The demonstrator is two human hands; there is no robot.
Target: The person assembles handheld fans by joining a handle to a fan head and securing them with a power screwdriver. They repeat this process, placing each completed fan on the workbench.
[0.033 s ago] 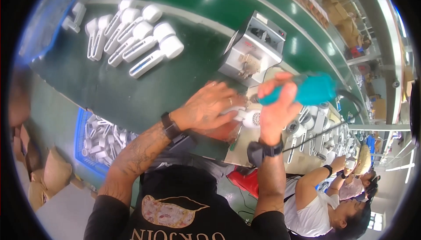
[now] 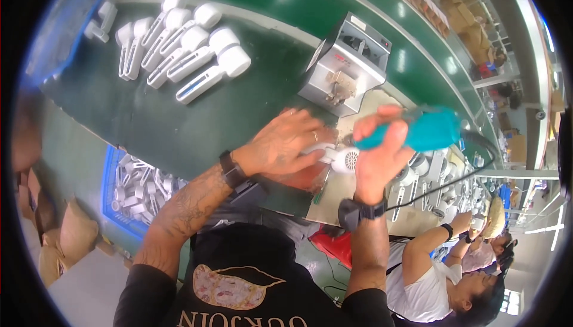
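My left hand (image 2: 286,145) is closed round the handle of a white plastic device (image 2: 344,160) with a round, slotted grille at its end. My right hand (image 2: 382,151) grips a teal electric screwdriver (image 2: 427,130), its black cord running off to the right. The driver lies nearly level beside the device's round end. Its tip is hidden behind my fingers and blurred, so contact cannot be made out. Similar white long-handled pieces (image 2: 203,82) lie in a group at the far left of the green table (image 2: 239,106).
Behind my hands stands a grey metal machine (image 2: 343,64). More white and grey parts (image 2: 439,177) crowd the right side of the bench. A blue crate (image 2: 109,198) of white parts is at the lower left. A co-worker in white (image 2: 421,273) sits close on the right.
The teal screwdriver and my right hand have shifted slightly down and to the right. My left hand keeps its hold on the white device.
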